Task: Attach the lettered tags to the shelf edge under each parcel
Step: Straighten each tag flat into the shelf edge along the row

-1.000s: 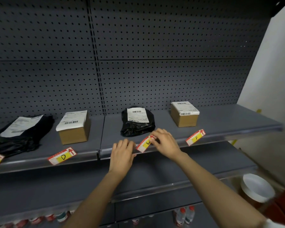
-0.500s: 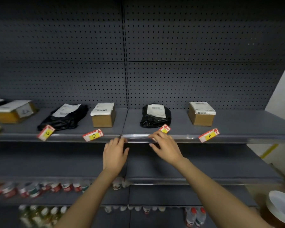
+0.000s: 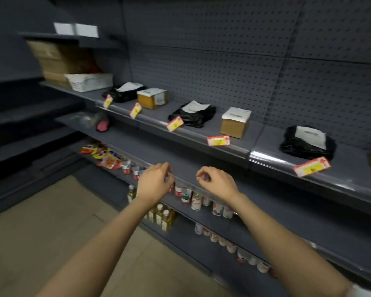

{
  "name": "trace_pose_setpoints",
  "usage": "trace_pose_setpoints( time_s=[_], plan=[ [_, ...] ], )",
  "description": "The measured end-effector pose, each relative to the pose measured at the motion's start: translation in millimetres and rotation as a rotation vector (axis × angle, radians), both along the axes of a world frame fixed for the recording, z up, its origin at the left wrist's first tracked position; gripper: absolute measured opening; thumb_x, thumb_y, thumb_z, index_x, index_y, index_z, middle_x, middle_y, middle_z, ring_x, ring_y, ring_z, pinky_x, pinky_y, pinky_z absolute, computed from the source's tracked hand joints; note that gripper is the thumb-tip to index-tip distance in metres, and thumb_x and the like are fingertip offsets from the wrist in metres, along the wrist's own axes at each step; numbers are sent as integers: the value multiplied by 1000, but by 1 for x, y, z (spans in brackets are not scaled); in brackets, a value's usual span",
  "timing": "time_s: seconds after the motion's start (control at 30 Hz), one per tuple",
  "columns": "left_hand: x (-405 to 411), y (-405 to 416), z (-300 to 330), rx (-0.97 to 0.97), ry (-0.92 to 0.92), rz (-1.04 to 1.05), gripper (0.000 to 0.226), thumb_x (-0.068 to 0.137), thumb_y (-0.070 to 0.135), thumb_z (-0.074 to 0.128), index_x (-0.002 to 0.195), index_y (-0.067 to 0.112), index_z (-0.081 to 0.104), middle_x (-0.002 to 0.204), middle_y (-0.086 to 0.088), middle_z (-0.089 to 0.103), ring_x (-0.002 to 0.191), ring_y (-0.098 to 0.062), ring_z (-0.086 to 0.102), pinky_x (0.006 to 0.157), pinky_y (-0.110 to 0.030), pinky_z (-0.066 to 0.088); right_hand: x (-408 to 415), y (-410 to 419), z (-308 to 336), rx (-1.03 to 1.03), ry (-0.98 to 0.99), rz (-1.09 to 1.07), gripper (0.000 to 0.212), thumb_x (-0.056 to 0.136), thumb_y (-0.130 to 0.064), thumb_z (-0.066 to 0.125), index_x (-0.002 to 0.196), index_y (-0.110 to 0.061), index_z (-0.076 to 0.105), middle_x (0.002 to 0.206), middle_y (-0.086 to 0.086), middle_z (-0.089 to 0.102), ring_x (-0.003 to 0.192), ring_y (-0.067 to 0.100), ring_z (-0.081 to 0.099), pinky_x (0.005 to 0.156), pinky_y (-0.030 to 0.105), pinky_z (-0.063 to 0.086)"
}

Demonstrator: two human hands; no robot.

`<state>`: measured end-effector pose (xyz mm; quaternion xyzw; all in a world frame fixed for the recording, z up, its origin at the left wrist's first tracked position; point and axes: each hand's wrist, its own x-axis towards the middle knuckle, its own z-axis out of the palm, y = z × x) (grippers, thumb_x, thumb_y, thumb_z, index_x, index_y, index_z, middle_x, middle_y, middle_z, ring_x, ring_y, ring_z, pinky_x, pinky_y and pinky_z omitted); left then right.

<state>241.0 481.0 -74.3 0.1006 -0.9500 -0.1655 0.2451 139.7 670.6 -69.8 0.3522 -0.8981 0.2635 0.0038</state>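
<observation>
Along the parcel shelf (image 3: 201, 137), five red-and-yellow tags are hanging from the front edge, each just below and in front of its parcel, presumably so that a letter reads against the item above it: one (image 3: 107, 101) under the far black bag (image 3: 122, 94), one (image 3: 135, 110) under the yellow box (image 3: 152, 98), one (image 3: 175, 123) under the middle black bag (image 3: 193, 114), one (image 3: 218, 140) under the brown box (image 3: 235, 122), and one (image 3: 311, 166) under the near black bag (image 3: 307, 143) (the letters are too blurred to read). The left hand (image 3: 154, 184) and right hand (image 3: 216, 183) are hovering side by side, well below that edge and in front of the next shelf's rail (image 3: 189, 185), forearms reaching forward and palms turned down. Both hands are loosely curled, thumb and forefinger nearly pinching, and no tag is showing in either; whether something small is pinched cannot be told. By judgement, the tagging visible on this stretch is looking complete. Bottles (image 3: 196, 202) are standing on the shelves beneath.
</observation>
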Motion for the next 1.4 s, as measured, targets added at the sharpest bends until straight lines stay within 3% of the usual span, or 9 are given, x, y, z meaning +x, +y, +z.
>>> trace_pose_setpoints(
  time_s=[0.3,0.73,0.93,1.1,1.2,1.4],
  plan=[
    [36,-155,20,3,20,237,16,82,27,56,95,19,56,93,-3,66,91,-24,59,67,-34,47,8,-178,28,-59,-2,193,15,83,-40,60,93,-31,63,93,-11,69,84,9,62,70,31,51],
    [17,-372,34,15,23,375,17,81,27,58,95,18,55,94,-5,63,95,-25,57,69,-33,43,-40,-402,31,-203,-100,108,8,86,-32,58,93,-30,61,88,-15,63,82,8,59,67,26,44],
    [-38,-422,14,85,-2,326,17,80,25,57,96,18,56,95,-3,62,94,-23,57,72,-35,48,-93,-469,31,-194,-17,92,11,86,-31,59,96,-27,62,96,-9,65,80,8,59,71,30,51],
    [-112,-477,11,52,-2,283,19,80,25,58,96,16,55,98,-4,61,96,-23,56,71,-32,43,-165,-532,34,-221,90,83,18,85,-29,62,102,-24,62,104,-2,65,92,18,63,70,27,45],
    [-162,-515,22,61,29,265,17,80,23,57,96,18,56,98,-3,62,96,-23,57,73,-32,44,-214,-571,45,-217,141,58,24,85,-30,61,108,-24,58,115,1,58,100,23,60,72,32,47],
    [-241,-572,34,42,62,211,8,80,21,56,88,20,55,93,-3,61,91,-23,57,65,-28,37,-282,-624,58,-200,170,24,36,87,-29,60,123,-28,52,124,-4,52,109,16,54,79,33,50]
  ],
)
